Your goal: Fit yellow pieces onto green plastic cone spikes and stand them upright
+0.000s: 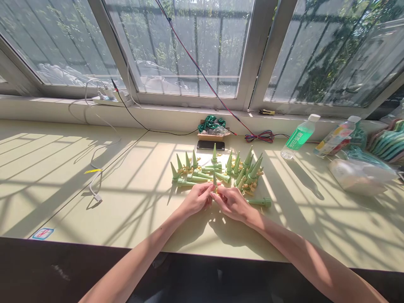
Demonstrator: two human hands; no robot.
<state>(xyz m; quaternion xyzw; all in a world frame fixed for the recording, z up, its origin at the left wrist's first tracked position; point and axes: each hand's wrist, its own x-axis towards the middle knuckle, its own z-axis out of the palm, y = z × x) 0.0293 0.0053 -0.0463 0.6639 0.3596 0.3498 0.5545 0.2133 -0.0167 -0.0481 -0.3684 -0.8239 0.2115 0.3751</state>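
Note:
My left hand [198, 198] and my right hand [232, 203] meet over the near side of the table, fingers closed. Between their fingertips, a green plastic watering spike [215, 178] points upward. A bit of yellow shows at its base, though the fingers cover most of that part. Just beyond my hands, several more spikes stand upright with small yellow pieces at their bases, among them an upright spike [214, 155] at the back. Others lie flat, such as a lying spike [260, 202] right of my right hand. A dense cluster of spikes [252, 170] stands on the right.
A phone [211, 145] lies behind the spikes, before a small box [213, 134] with green material. Bottles [298, 139] and a plastic bag [358, 176] are at the right. A white cable [96, 185] trails across the left of the table [132, 223]. Windows line the back.

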